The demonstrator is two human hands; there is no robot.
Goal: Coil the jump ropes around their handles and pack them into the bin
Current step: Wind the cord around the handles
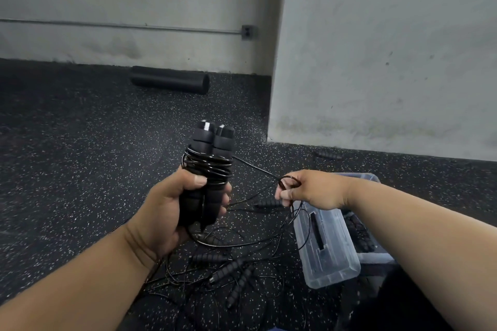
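Left hand (172, 207) grips the paired handles (208, 169) upright, rope (207, 165) coiled round them, while the right hand (309, 191) pinches a small rope loop (289, 183) just above the clear bin (326, 247) on the floor

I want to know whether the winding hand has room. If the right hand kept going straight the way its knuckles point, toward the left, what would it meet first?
Probably the pair of black foam handles, wound with thin black rope, which the left hand grips upright. The right hand pinches a rope loop; only taut rope spans the gap. Depth is unclear.
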